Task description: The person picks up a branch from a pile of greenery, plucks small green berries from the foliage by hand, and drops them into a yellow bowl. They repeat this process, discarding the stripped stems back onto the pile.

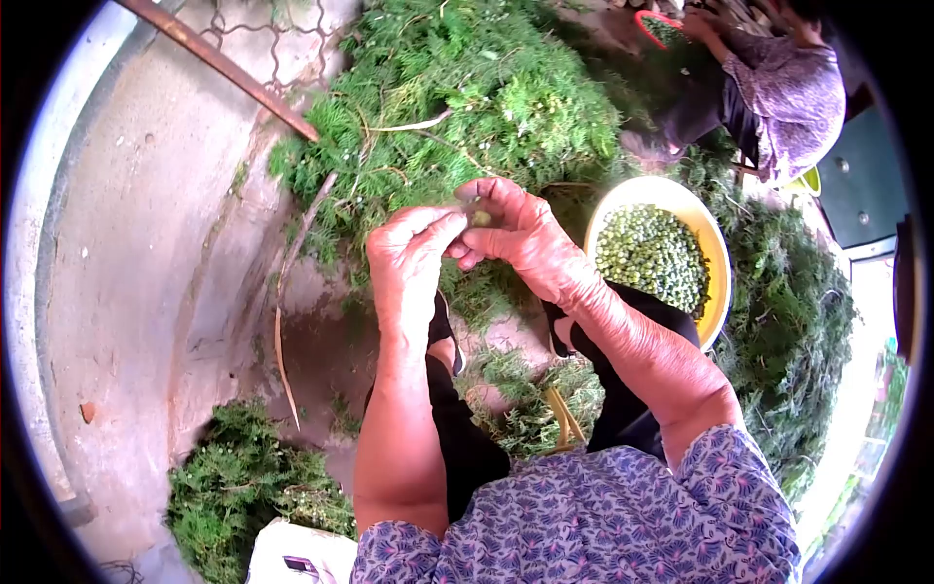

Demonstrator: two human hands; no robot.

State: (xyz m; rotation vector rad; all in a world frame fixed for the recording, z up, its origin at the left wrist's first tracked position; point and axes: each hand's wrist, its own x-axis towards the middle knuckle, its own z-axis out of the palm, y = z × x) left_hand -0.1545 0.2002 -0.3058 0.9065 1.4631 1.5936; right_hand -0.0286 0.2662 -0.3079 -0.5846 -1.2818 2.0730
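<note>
My left hand (413, 255) is raised in front of me, its thumb and fingertips pinched together near my other hand. Beside it on the right, my right hand (520, 234) has curled fingers around a small pale green berry (481, 219). Whatever the left fingertips pinch is too small to make out. Below and beyond both hands lies a big heap of green branches (467, 107). A yellow basin (720, 263) holding many small green berries (647, 255) stands to the right, next to my right forearm and knee.
Another person (788, 92) sits at the upper right, near a red-rimmed container (662, 19). More greenery lies at right (788, 321) and lower left (233, 487). A rusty bar (224, 68) crosses the upper left. A white bag (292, 555) is at the bottom.
</note>
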